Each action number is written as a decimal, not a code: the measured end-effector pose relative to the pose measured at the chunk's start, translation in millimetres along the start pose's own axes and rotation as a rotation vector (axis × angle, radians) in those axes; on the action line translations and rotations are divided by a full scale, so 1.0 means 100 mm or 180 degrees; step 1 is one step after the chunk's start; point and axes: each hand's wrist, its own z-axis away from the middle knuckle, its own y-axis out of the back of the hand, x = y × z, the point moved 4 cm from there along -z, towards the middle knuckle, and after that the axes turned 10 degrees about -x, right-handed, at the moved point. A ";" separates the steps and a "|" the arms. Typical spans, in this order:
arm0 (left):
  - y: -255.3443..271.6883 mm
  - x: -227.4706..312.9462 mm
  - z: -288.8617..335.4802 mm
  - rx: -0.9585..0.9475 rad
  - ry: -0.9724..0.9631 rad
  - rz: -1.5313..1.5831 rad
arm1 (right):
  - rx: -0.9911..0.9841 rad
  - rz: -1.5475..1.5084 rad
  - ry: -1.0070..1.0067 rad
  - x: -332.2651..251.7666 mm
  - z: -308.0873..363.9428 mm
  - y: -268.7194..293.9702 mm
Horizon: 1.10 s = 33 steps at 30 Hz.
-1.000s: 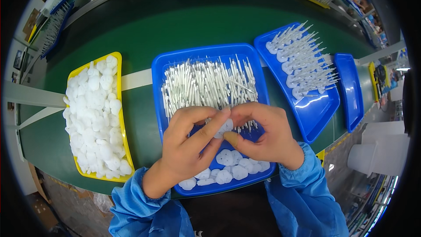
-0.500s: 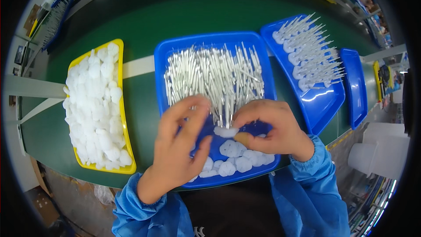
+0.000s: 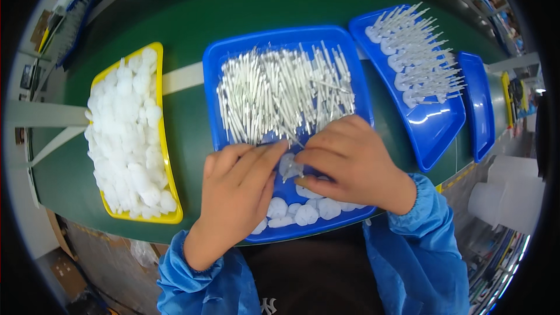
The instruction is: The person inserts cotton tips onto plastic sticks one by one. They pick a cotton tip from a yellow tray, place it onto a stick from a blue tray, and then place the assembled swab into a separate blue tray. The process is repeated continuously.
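Observation:
Over the near half of a blue tray, my two hands meet at a small translucent white disc-shaped piece. My left hand is closed at the disc's left side, its fingertips pressed close together. From the right, the thumb and fingers of my right hand pinch around the same piece. A thin rod's end shows between the fingertips; its full length is hidden. Just beyond lie many slim white rods with shiny metallic ends. Loose white discs are scattered along the tray's near edge.
At left, a yellow tray is heaped with white discs. A blue tray at right carries rows of discs with rods attached. Another narrow blue tray stands beside it on the green table.
My left hand has come in to the right, its spread fingers closing at the disc. The disc has tilted to show its face. The trays sit slightly higher in view.

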 end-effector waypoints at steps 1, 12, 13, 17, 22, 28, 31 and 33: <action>-0.02 -0.01 -0.02 -0.0068 -0.0036 0.0029 | -0.0029 -0.0011 0.0053 -0.02 -0.01 -0.05; 0.09 0.05 -0.13 -0.0175 -0.0121 0.0207 | 0.0661 -0.0150 0.0135 0.04 0.28 0.13; 0.10 0.02 -0.08 -0.0095 -0.0189 0.0181 | 0.0890 -0.0084 -0.0078 0.11 0.44 0.31; -0.03 -0.05 0.02 0.0028 -0.0424 0.0182 | 0.1756 0.0213 -0.1063 0.54 1.32 0.88; -0.09 0.01 -0.01 0.0078 -0.0423 0.0165 | 0.1615 0.0882 -0.2516 1.15 1.90 1.15; -0.09 0.01 -0.01 0.0028 -0.0410 0.0089 | 0.1329 0.0917 -0.2862 1.41 2.08 0.95; -0.10 0.02 -0.04 0.0014 -0.0448 0.0110 | 0.1331 0.1385 -0.2961 1.37 2.04 0.98; -0.04 -0.02 0.02 0.0047 -0.0393 0.0082 | 0.1371 0.1211 -0.3025 1.25 1.97 0.99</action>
